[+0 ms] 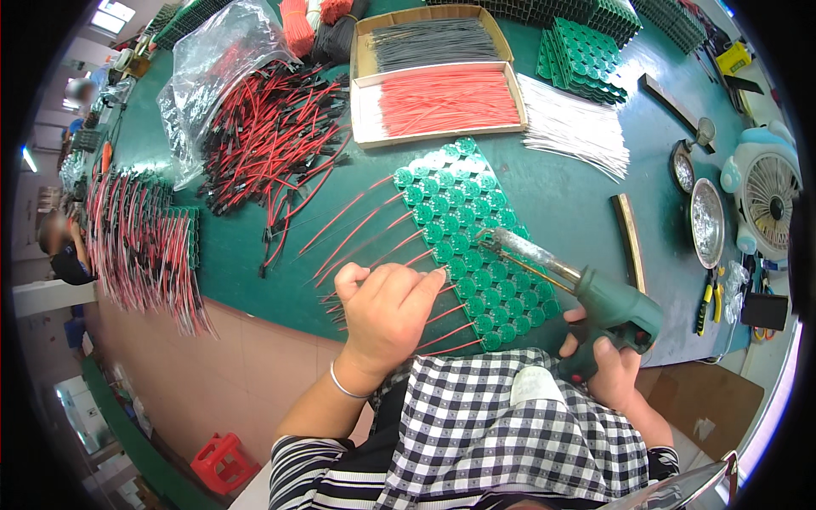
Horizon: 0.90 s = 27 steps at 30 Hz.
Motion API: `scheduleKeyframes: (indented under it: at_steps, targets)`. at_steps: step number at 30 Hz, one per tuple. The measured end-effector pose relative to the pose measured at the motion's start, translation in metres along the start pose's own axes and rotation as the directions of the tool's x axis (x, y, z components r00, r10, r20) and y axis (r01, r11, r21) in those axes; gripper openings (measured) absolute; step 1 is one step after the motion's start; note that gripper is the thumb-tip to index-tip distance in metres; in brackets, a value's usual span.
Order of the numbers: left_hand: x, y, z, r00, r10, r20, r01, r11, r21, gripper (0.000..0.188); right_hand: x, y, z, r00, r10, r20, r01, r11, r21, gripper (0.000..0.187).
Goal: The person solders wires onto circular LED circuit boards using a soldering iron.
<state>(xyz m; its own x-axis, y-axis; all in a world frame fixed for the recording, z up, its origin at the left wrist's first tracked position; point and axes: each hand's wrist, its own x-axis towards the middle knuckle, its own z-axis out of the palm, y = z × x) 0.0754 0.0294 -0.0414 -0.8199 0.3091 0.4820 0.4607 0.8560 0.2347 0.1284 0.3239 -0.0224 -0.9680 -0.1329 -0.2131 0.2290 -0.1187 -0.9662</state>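
Note:
A panel of round green circuit boards lies at a slant on the table, with red wires running off its left edge. My left hand is closed in a pinch at that edge, its thumb against the panel. It appears to hold a red wire, mostly hidden by the fingers; more wires pass beneath the hand. Wrapped around the handle of a green soldering gun is my right hand. The gun's metal tip points left, above the middle of the panel.
Behind the panel are boxes of red wires and black wires, with white wires alongside. A red-black cable heap lies left. Metal dishes, pliers and a fan stand right.

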Motion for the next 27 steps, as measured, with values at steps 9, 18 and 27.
scheduleKeyframes:
  at_steps: [9,18,27]
  targets:
    - [-0.003,-0.001,0.0,0.999,0.02,0.026,-0.02,1.0,-0.009,0.015,0.008,-0.002,0.006,0.994,-0.004,-0.106,0.011,0.997,0.071,0.056]
    - [-0.002,0.0,-0.003,1.0,0.003,0.002,-0.003,1.0,-0.007,0.019,0.01,-0.003,0.012,0.999,0.024,-0.039,-0.02,0.993,0.116,0.057]
    - [-0.003,0.0,-0.004,1.0,-0.019,0.004,0.019,1.0,-0.02,0.022,0.013,-0.003,0.014,1.0,0.012,-0.02,-0.01,0.99,0.138,0.062]
